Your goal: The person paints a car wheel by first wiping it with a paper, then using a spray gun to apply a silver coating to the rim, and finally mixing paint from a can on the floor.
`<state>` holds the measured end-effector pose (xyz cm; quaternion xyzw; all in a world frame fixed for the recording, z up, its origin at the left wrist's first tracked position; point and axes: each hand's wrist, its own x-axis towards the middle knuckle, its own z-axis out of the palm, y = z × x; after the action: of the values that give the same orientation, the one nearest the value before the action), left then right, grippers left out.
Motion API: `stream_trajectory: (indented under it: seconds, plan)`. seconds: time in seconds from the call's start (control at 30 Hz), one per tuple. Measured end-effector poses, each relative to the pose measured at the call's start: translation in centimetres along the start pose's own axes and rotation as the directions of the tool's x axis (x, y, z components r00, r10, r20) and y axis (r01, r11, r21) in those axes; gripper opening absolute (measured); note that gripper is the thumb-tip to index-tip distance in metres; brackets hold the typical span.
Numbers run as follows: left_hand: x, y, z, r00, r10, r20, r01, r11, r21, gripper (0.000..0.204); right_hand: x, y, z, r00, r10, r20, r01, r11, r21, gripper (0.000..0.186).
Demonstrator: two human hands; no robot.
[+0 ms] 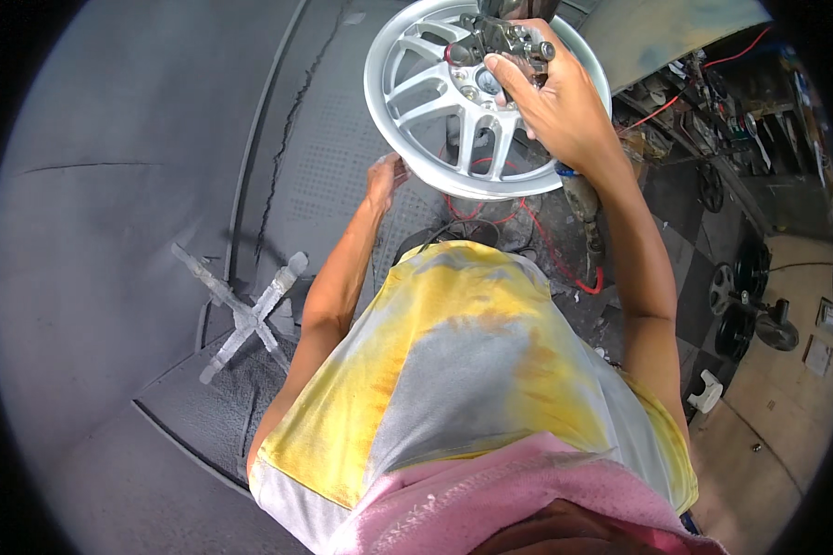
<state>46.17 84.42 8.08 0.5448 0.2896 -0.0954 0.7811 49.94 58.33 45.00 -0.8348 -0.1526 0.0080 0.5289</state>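
Observation:
A silver multi-spoke alloy wheel (423, 165) fills the top middle, its face turned up toward me. My right hand (565, 102) wraps round a metal spray gun (509, 39) held over the wheel's right side, close above the hub. The gun's dark cup is cut off by the top edge. Below the grip, an air fitting (580, 199) hangs down. At the wheel's lower left edge is my left hand (388, 182), its fingers curled against the rim and partly hidden. Whitish dust or paint coats those fingers.
A red air hose (555, 254) loops under the wheel to the floor. On the left stands a paint-crusted cross-shaped stand (250, 317) beside grey walls. Cluttered shelves (694, 120) line the right, with a fan (776, 326) and dark round parts (736, 328) below them.

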Motion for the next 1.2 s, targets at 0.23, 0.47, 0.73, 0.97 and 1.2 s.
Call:
stream_trajectory:
  seconds: [0.23, 0.47, 0.73, 0.97, 1.2]
  plan:
    - [-2.3, -2.1, 2.0, 0.998, -0.06, 0.016, 0.059, 0.997, 0.056, 0.026, 1.4, 1.2, -1.4, 0.976, -0.168, -0.14, 0.146, 0.977, -0.154, 0.028]
    - [-4.8, -5.1, 3.0, 0.957, -0.234, 0.17, 0.217, 0.97, 0.111, 0.029, 1.4, 0.7, -1.0, 0.989, -0.075, -0.13, 0.055, 0.986, -0.155, 0.03]
    - [-5.4, -6.3, 3.7, 0.949, -0.278, 0.152, 0.247, 0.95, 0.192, 0.02, -0.1, -0.3, 0.1, 1.0, 0.005, 0.001, -0.005, 0.993, 0.114, 0.031]
    - [-3.4, -5.4, 0.4, 0.984, -0.171, 0.045, 0.164, 0.977, 0.136, 0.031, 1.1, 0.5, -1.1, 0.978, -0.155, -0.138, 0.128, 0.974, -0.186, 0.03]
    - [-2.0, -3.5, -0.5, 0.987, -0.157, 0.022, 0.158, 0.984, -0.082, 0.037, 1.9, 1.5, -1.2, 0.939, -0.288, -0.188, 0.216, 0.92, -0.327, 0.027]
